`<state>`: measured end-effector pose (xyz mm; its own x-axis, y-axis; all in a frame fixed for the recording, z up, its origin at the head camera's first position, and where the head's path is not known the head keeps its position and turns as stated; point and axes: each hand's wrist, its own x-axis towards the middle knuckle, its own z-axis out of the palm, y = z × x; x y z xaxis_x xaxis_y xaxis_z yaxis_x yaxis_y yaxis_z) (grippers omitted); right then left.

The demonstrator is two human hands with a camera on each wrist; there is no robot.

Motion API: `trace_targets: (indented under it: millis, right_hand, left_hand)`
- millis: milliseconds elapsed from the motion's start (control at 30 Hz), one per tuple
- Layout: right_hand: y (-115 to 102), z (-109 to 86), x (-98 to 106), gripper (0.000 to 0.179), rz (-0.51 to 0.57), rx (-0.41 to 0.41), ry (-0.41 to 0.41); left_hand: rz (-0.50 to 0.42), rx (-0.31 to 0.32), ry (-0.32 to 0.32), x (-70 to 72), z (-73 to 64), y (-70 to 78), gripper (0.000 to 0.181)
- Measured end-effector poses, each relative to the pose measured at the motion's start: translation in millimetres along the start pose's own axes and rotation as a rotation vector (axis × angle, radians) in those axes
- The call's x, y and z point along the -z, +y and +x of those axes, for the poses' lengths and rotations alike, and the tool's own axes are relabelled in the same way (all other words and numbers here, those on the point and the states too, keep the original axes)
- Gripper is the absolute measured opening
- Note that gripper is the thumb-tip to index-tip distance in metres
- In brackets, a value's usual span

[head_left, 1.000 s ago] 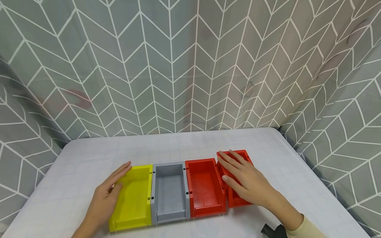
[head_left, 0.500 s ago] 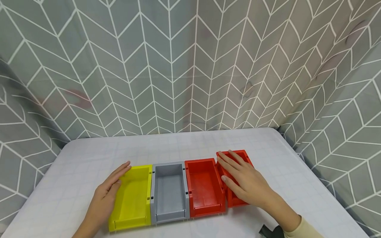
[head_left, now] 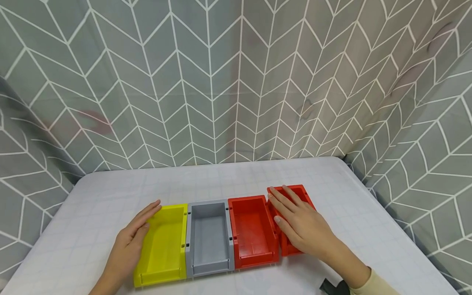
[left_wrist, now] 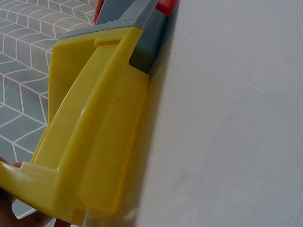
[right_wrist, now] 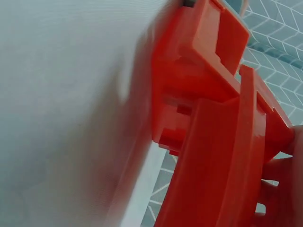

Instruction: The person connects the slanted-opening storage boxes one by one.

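A yellow bin [head_left: 164, 246], a grey bin [head_left: 210, 233] and a red bin [head_left: 254, 229] stand side by side, their long walls meeting. At the right end is a second red bin [head_left: 300, 189], set slightly farther back, with a narrow gap at its front left. My left hand [head_left: 127, 241] rests along the yellow bin's left wall, fingers extended and thumb by the rim. My right hand [head_left: 304, 223] lies across the second red bin, fingers outstretched over it and covering much of its inside. In the right wrist view, this red bin [right_wrist: 213, 165] overlaps its neighbour.
A white cloth covers the table [head_left: 206, 180]. Behind it and on both sides hangs a grey curtain [head_left: 228, 82] with white chevron lines. A dark strap-like item [head_left: 333, 287] shows by the right sleeve [head_left: 374, 284].
Hands and bins hold nearly the same places. The whole scene shifts only a few pixels left in the head view.
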<state>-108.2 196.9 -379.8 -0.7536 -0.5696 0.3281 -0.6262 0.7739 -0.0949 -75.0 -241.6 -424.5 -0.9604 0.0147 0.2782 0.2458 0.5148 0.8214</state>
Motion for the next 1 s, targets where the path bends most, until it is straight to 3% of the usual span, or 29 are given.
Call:
trace_targets:
  millis: [233,433,1000]
  right_hand:
    - [-5,-10.4,-23,0.064,-0.011,-0.051,-0.093]
    - [-4,-12.3,-26,0.065,0.005,-0.067,-0.051]
    - [-4,-10.0,-27,0.067,0.032,-0.069,-0.053]
  left_hand:
    - [-0.002,0.003,-0.01,-0.9,-1.6,-0.5,0.049]
    - [-0.006,-0.019,-0.008,-0.5,-1.9,-0.9,0.05]
    - [0.0,-0.008,-0.002,-1.3,-1.4,-2.5,0.049]
